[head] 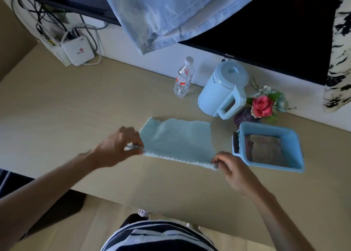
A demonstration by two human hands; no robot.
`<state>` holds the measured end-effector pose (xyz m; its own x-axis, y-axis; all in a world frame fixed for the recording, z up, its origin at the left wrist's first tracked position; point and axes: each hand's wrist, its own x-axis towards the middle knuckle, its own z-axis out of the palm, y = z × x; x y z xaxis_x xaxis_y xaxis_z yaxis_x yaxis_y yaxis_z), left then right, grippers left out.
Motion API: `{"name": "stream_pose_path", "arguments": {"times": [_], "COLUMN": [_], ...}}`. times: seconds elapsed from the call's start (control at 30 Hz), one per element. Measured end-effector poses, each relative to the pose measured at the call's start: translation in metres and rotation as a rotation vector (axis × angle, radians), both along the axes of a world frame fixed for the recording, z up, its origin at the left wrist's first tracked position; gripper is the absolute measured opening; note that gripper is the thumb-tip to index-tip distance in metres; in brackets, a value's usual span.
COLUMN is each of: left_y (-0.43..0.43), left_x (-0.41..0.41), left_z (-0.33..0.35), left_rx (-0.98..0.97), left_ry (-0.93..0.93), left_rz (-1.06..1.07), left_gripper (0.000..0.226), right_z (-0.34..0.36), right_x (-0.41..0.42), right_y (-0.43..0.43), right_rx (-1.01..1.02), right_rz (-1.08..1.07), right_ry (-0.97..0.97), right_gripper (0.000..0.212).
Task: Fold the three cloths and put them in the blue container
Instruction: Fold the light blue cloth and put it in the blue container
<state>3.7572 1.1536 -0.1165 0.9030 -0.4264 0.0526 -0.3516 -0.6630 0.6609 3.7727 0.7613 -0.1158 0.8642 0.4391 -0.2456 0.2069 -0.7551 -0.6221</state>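
I have the light blue cloth point(177, 138) lying mid-counter, already doubled into a long band; my left hand point(119, 146) pinches its left end and my right hand point(230, 168) pinches the near right corner. It looks soft, light and limp, so I judge corners are the best hold. I count one cloth out here. In the blue container point(290, 138), near the counter's right end, is dark cloth, number unclear.
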Motion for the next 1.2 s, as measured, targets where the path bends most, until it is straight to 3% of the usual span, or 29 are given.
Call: {"name": "stream_pose_path", "arguments": {"times": [0.17,0.27,0.67,1.03,1.1,1.2], "left_y": [0.001,-0.004,-0.038,-0.037,-0.037,-0.043], "left_x": [-0.039,-0.047,0.017,0.035,0.035,0.028], "left_z": [-0.078,-0.098,-0.12,-0.149,-0.153,-0.153], "left_rx": [0.115,0.107,0.048,0.09,0.122,0.295], "left_ry": [0.365,0.419,0.389,0.301,0.277,0.093], "left_rz": [0.014,0.028,0.364,0.42,0.444,0.535], "left_gripper": [0.017,0.003,0.015,0.012,0.013,0.025], "right_z": [-0.067,-0.087,-0.109,-0.14,-0.143,-0.148], "right_x": [-0.041,-0.054,0.015,0.043,0.04,0.034], "right_y": [0.007,0.007,0.002,0.005,0.005,0.005], "right_rx": [-0.098,-0.108,-0.195,-0.212,-0.191,-0.192], "right_rz": [-0.035,-0.095,-0.176,-0.267,-0.309,-0.341], "right_ry": [0.256,0.314,0.123,0.094,0.06,-0.134], "right_gripper": [0.019,0.017,0.014,0.014,0.015,0.024]}}
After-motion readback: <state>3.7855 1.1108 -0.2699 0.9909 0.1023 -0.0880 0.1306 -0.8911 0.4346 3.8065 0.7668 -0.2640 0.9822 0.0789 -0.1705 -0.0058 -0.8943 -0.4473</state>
